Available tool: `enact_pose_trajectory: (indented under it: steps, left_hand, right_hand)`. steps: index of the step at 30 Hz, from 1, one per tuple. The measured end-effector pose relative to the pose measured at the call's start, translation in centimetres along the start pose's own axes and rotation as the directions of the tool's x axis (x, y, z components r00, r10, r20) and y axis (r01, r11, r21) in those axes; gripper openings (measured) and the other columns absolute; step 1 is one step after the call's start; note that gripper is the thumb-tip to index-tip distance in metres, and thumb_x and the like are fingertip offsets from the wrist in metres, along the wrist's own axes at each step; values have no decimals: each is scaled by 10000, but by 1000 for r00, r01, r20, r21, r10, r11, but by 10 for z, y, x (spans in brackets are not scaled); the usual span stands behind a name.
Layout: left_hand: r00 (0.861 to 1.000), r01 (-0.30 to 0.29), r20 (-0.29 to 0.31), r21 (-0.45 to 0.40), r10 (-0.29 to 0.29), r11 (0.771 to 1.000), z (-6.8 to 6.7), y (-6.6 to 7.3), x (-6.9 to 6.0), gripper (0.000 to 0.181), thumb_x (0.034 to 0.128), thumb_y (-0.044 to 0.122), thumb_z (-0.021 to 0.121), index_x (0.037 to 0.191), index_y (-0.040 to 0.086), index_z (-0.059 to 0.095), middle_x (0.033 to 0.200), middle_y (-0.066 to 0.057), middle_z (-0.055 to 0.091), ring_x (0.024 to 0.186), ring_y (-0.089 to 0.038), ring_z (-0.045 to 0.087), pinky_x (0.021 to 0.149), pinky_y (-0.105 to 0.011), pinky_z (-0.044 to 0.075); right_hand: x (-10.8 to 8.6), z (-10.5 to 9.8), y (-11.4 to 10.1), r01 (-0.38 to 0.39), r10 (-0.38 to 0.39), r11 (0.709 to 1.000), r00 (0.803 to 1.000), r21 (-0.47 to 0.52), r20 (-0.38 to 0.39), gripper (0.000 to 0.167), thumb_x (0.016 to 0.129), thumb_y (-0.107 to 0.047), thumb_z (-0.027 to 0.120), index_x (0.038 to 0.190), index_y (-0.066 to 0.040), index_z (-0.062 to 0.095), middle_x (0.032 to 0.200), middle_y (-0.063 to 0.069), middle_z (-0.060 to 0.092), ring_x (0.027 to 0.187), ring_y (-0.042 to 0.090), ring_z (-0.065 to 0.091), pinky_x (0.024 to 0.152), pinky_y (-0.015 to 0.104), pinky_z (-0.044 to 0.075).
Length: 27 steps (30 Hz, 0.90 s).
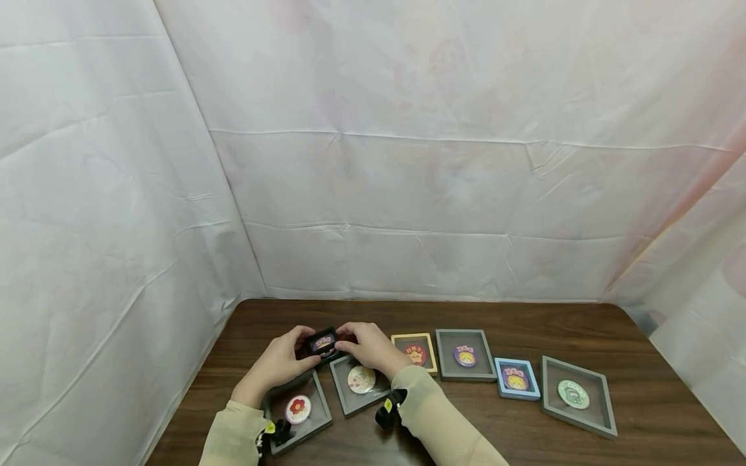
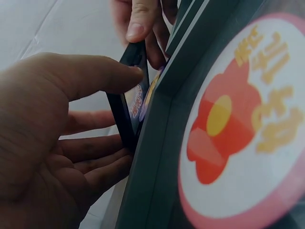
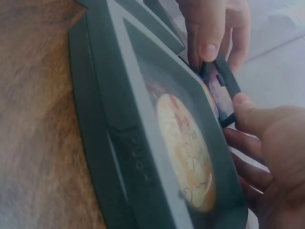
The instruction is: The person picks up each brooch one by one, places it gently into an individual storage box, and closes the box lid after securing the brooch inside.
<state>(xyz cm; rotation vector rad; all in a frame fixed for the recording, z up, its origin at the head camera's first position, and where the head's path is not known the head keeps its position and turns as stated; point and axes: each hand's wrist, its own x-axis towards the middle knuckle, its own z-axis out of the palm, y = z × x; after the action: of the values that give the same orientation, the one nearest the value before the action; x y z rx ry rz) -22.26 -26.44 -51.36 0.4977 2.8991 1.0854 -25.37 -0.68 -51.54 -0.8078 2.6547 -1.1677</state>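
A small black display frame (image 1: 322, 342) stands tilted at the back left of the table, between both hands. My left hand (image 1: 280, 359) pinches its left side with thumb and fingers. With its thumb and fingers my right hand (image 1: 370, 346) pinches the opposite side. Purple and pink print shows inside the frame in the left wrist view, beside part of a round badge (image 2: 151, 93). How the frame's parts join is hidden. Just in front lie a grey frame with a red-flower badge (image 1: 298, 409) and a grey frame with a cream badge (image 1: 361, 379).
Rightward along the wooden table (image 1: 466, 427) lie a yellow frame (image 1: 432, 355), a grey frame with a purple badge (image 1: 465, 356), a blue frame (image 1: 517, 378) and a grey frame with a green badge (image 1: 574, 394). White cloth (image 1: 408, 194) hangs behind.
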Motion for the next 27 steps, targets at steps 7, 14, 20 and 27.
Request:
enact_pose_trajectory:
  steps: [7,14,20,27]
  left_hand:
    - [1000,-13,13,46,12,999,-1,0,-1,572,897,201,920,1381,37,662,1245,-93,719,1062,-202,664,917,-450,562]
    - [1000,-6,6,35,5,999,0,0,-1,603,875,203,940,1379,28,661,1268,-111,713,1099,-251,670,955,-491,559]
    - [1000,19,-3,25,-19,1000,2,3,-1,614,867,243,954,1368,34,666,1291,-126,711,1152,-286,674,1000,-528,546]
    - [1000,25,-12,35,-25,999,3,5,-1,605,865,250,960,1350,25,675,1279,-134,711,1138,-295,672,983,-530,547]
  right_hand:
    - [-1,0,-2,2,-2,1000,1000,-21,25,344,1048,-280,782,1334,-92,757,1170,-8,786,1061,92,707,939,320,578]
    - [0,1,-1,12,-10,999,1000,-47,26,328,1045,-265,787,1326,-95,777,1144,-35,791,1044,74,706,931,306,578]
    - [-1,1,0,7,-6,998,1000,-56,25,277,1051,-280,779,1276,-121,810,1148,-41,798,1057,75,711,937,304,582]
    - [-2,0,0,31,-30,999,999,-43,18,251,1052,-240,776,1259,-101,804,1124,-26,798,1045,102,728,923,302,585]
